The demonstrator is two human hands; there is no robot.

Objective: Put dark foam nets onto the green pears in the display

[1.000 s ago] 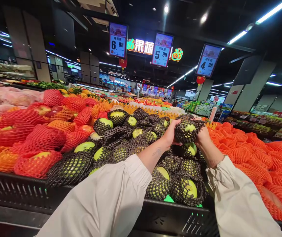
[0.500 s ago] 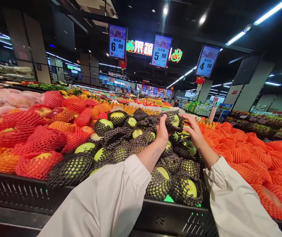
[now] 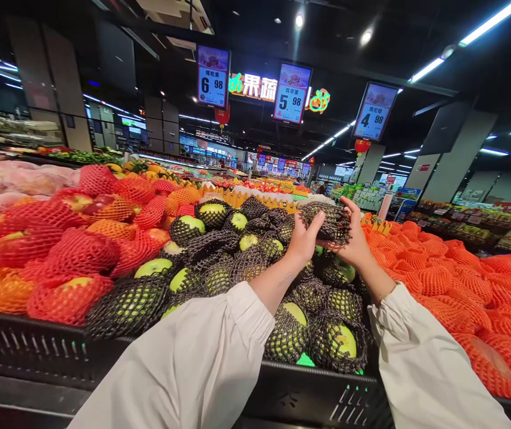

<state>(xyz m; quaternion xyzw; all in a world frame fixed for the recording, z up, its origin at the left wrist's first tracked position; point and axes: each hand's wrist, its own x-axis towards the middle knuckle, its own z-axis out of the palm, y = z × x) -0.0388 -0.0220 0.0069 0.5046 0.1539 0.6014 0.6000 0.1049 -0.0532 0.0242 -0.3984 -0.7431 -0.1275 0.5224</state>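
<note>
A green apple in a black foam net (image 3: 329, 221) is held above the rear of the pile, its net covering nearly all of it. My left hand (image 3: 304, 238) grips it from the left, thumb across the near side. From the right, my right hand (image 3: 357, 241) closes round the same apple; some of its fingers are hidden behind or under the fruit. Below my hands lie several green apples in black nets (image 3: 343, 304), packed in a black slatted crate (image 3: 318, 384).
Apples in red and orange nets (image 3: 74, 256) fill the left side. Orange-netted fruit (image 3: 483, 286) is heaped on the right. Price screens (image 3: 292, 94) hang overhead, and a low yellow fence (image 3: 255, 198) stands behind the pile.
My right hand has moved in from open fingers beside the apple to holding it. The apple has turned, so netting now covers the green skin, and has shifted slightly right.
</note>
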